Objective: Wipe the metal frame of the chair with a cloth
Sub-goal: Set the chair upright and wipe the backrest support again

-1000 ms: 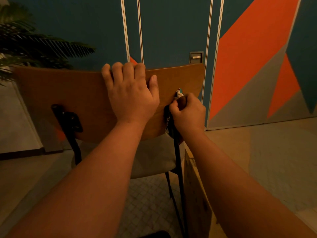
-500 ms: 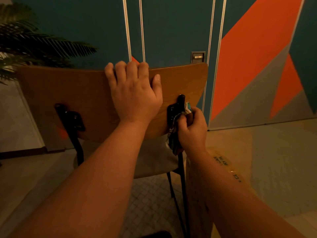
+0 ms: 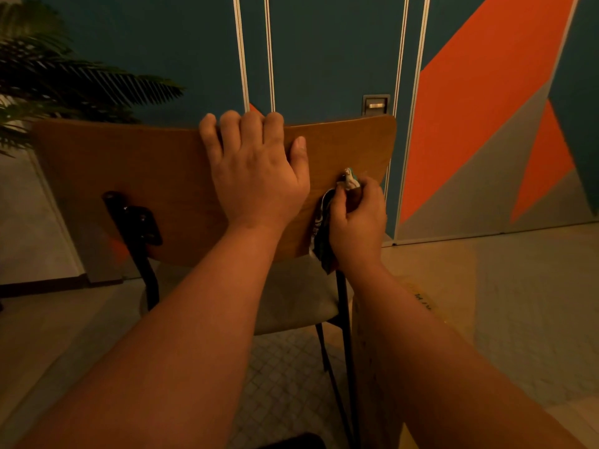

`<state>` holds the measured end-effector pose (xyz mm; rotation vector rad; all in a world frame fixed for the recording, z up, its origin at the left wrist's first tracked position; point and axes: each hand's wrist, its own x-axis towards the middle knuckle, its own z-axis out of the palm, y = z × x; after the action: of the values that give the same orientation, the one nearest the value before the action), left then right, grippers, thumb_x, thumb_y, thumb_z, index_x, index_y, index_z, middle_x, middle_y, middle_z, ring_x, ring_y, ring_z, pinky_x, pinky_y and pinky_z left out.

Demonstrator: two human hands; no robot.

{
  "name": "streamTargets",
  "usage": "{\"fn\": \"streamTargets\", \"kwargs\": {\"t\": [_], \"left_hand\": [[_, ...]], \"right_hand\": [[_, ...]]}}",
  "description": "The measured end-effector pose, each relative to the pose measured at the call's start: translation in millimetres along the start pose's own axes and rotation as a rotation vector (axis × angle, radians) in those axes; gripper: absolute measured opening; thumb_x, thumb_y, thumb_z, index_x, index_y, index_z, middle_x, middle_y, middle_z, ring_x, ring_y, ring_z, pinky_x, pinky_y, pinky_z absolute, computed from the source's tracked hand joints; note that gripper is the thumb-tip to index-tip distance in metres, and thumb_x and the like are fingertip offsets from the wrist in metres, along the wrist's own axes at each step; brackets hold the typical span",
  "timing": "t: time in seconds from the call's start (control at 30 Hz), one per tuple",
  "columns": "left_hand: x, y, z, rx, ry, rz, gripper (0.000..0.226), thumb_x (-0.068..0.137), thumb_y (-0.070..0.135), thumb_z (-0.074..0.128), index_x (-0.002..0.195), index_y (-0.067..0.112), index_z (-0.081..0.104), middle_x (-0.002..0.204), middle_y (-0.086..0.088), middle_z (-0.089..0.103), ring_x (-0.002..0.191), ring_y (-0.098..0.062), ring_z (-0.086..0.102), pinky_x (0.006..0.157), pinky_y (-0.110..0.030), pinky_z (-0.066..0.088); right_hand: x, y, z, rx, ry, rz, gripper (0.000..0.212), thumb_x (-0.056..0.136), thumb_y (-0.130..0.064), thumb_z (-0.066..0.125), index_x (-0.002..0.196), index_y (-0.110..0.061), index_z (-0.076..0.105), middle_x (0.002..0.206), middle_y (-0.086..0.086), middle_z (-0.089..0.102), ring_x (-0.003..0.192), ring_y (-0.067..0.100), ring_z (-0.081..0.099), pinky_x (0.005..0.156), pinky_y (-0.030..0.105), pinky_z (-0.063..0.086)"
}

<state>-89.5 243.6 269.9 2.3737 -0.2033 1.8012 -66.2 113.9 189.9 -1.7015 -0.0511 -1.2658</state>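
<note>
Clenched around a bunched cloth (image 3: 324, 234), the right hand (image 3: 358, 222) presses it against the black metal upright (image 3: 343, 306) where that bar meets the back of the wooden backrest (image 3: 129, 166). A pale tip of cloth pokes up above the fingers, and a darker fold hangs below the fist, covering the bracket on that side. Just beside it along the backrest, the left hand (image 3: 256, 176) grips the top edge, fingers hooked over the rim and thumb flat on the wood. Farther along the backrest, the other black bracket (image 3: 136, 218) of the frame is bare. Below the backrest sits the grey seat cushion (image 3: 291, 299). Beyond the backrest stands a teal door (image 3: 324, 59), and past its far end, palm fronds (image 3: 64, 79).
</note>
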Motion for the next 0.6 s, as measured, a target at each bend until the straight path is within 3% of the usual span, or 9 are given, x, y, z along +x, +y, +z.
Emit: {"fn": "streamTargets", "kwargs": {"t": [0.1, 0.3, 0.4, 0.53, 0.6], "left_hand": [[0.6, 0.0, -0.8, -0.004, 0.001, 0.003, 0.045, 0.093, 0.045, 0.037, 0.116, 0.013, 0.058, 0.113, -0.012, 0.058, 0.115, -0.036, 0.046, 0.111, -0.054, 0.023], [0.8, 0.3, -0.7, -0.014, 0.008, 0.002, 0.044, 0.092, 0.045, 0.039, 0.114, 0.012, 0.058, 0.112, -0.012, 0.059, 0.114, -0.036, 0.047, 0.111, -0.054, 0.023], [0.8, 0.6, -1.2, -0.013, 0.012, 0.002, 0.043, 0.093, 0.045, 0.039, 0.114, 0.012, 0.058, 0.111, -0.012, 0.058, 0.113, -0.035, 0.046, 0.111, -0.053, 0.022], [0.9, 0.1, -1.0, -0.007, 0.006, 0.001, 0.044, 0.093, 0.045, 0.037, 0.114, 0.012, 0.058, 0.111, -0.012, 0.058, 0.114, -0.035, 0.046, 0.111, -0.053, 0.022], [1.3, 0.1, -1.0, -0.004, 0.003, 0.002, 0.044, 0.093, 0.045, 0.038, 0.114, 0.012, 0.058, 0.112, -0.012, 0.058, 0.114, -0.035, 0.046, 0.111, -0.053, 0.022]], "right_hand": [[-1.3, 1.6, -3.0, 0.028, -0.01, 0.033, 0.016, 0.093, -0.024, 0.055, 0.106, -0.016, 0.055, 0.1, 0.004, 0.057, 0.091, 0.016, 0.053, 0.078, 0.035, 0.046], [-8.4, 6.5, -8.1, 0.046, -0.065, 0.027, 0.023, 0.088, -0.026, 0.05, 0.11, -0.019, 0.055, 0.102, 0.004, 0.058, 0.094, 0.018, 0.055, 0.079, 0.034, 0.046], [-9.2, 7.4, -12.0, 0.058, -0.032, 0.036, 0.016, 0.087, -0.027, 0.049, 0.102, -0.024, 0.052, 0.098, 0.005, 0.058, 0.089, 0.018, 0.054, 0.074, 0.03, 0.041], [2.2, -4.8, -9.1, 0.046, 0.021, -0.004, 0.022, 0.091, -0.027, 0.054, 0.108, -0.012, 0.055, 0.102, 0.005, 0.055, 0.092, 0.013, 0.05, 0.074, 0.009, 0.034], [6.4, -9.3, -4.8, 0.027, 0.007, 0.0, 0.022, 0.092, -0.027, 0.057, 0.108, -0.012, 0.055, 0.103, 0.005, 0.054, 0.093, 0.013, 0.051, 0.075, 0.011, 0.036]]}}
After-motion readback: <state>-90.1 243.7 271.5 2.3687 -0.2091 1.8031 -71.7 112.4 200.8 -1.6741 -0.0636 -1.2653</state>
